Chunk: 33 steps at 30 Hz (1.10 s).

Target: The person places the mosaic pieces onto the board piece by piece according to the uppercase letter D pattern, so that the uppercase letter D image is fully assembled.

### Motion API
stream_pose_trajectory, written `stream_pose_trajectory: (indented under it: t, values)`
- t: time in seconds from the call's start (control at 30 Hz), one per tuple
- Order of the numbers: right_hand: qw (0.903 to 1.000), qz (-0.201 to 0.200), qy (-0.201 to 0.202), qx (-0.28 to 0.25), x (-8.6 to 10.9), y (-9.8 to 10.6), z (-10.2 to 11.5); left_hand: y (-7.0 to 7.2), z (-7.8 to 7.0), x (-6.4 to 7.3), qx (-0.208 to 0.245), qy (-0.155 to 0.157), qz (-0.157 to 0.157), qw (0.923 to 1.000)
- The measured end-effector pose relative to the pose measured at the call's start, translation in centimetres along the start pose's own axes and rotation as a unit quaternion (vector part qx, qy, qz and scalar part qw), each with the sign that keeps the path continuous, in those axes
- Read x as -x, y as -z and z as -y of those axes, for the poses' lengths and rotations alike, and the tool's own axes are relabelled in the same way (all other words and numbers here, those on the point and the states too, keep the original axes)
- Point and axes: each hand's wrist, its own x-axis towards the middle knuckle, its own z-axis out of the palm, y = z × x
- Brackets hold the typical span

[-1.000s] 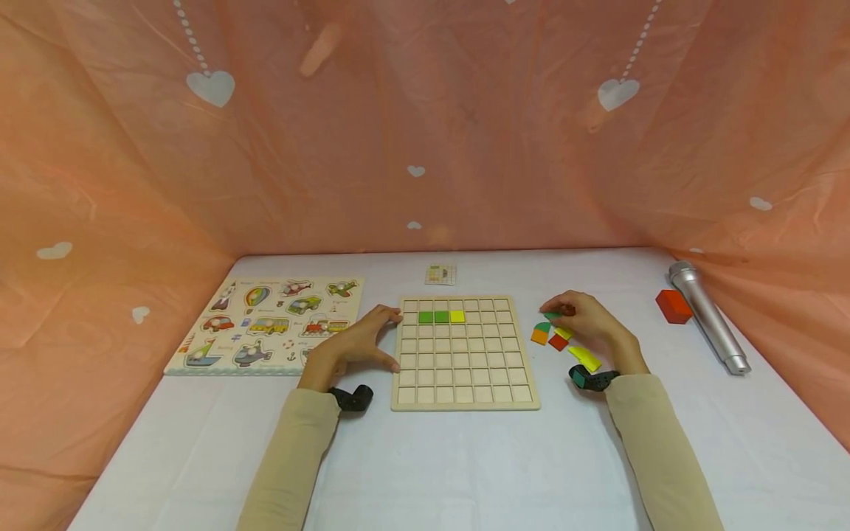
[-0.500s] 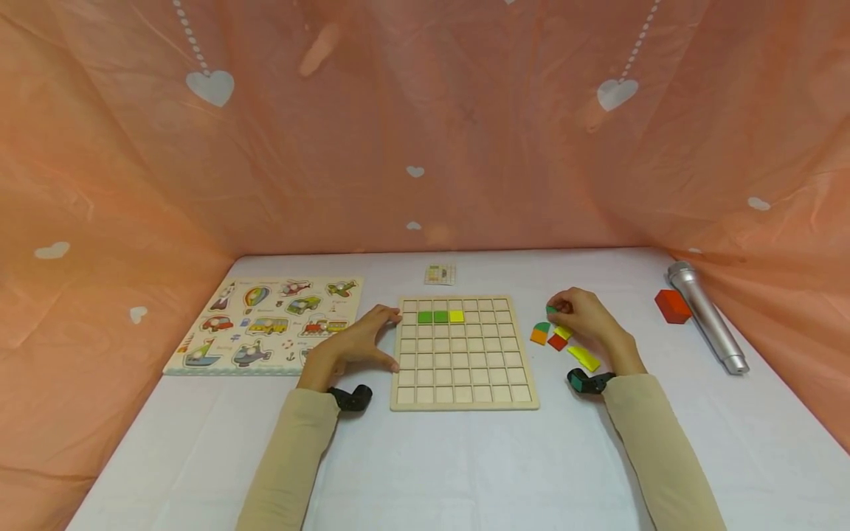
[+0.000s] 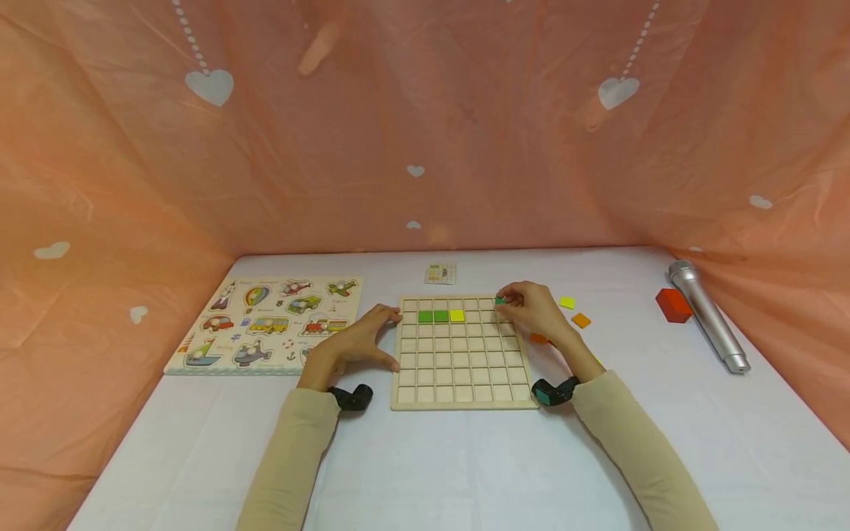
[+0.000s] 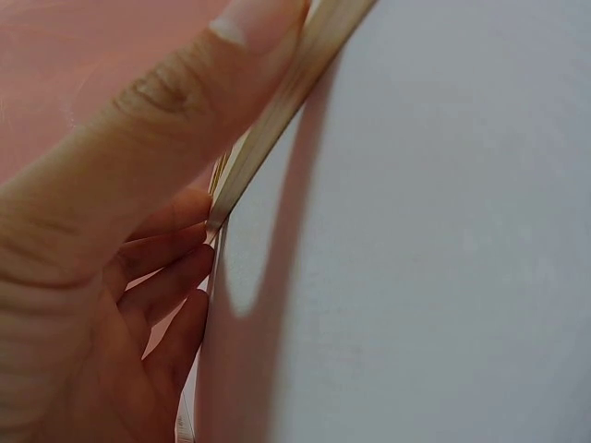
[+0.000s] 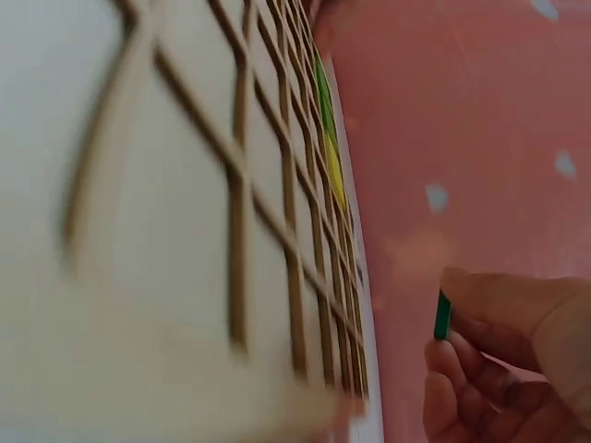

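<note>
In the head view a wooden grid board (image 3: 451,380) lies flat on the table. Two green tiles (image 3: 434,317) and one yellow tile (image 3: 457,316) sit side by side in its second row. My left hand (image 3: 358,341) rests against the board's left edge, thumb and fingers spread apart; the left wrist view shows the thumb (image 4: 175,101) along the wooden rim. Between thumb and fingers my right hand (image 3: 534,310) pinches a small dark green tile (image 5: 442,316), over the board's upper right corner. The tile is seen edge-on in the right wrist view.
Right of the board lie a loose yellow tile (image 3: 567,302), an orange tile (image 3: 581,320) and an orange piece (image 3: 538,338), partly behind my right hand. A vehicle puzzle (image 3: 265,324) stands left, a small pattern card (image 3: 440,273) behind. Far right are a red block (image 3: 674,305) and silver microphone (image 3: 710,317).
My right hand has picked the green tile from the loose pieces and carried it left to the board's upper right corner. The left hand has stayed in place.
</note>
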Motion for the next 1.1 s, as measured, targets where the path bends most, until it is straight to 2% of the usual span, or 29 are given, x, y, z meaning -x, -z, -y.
stream_pose_trajectory:
  t: [0.17,0.43,0.63,0.9,1.1]
  values:
    - [0.9997,0.017,0.0,-0.019,-0.2,-1.9,0.9,0.1,0.0,-0.1,-0.007,-0.004,-0.001,1.0]
    - [0.9978,0.049,0.016,-0.042,-0.4,-3.5,0.3,0.2,0.2,-0.1,-0.029,-0.018,0.003,0.9994]
    - [0.9963,0.069,0.031,-0.04,-0.4,-4.0,0.0,0.1,0.4,-0.1,-0.02,-0.015,0.0,0.9997]
    - [0.9967,0.075,0.021,-0.022,-0.5,-4.2,0.1,0.0,0.4,-0.2,-0.008,-0.007,-0.001,0.9999]
    - [0.9964,0.077,0.032,-0.013,-0.5,-4.1,0.1,-0.1,0.5,-0.2,-0.002,-0.007,-0.001,1.0]
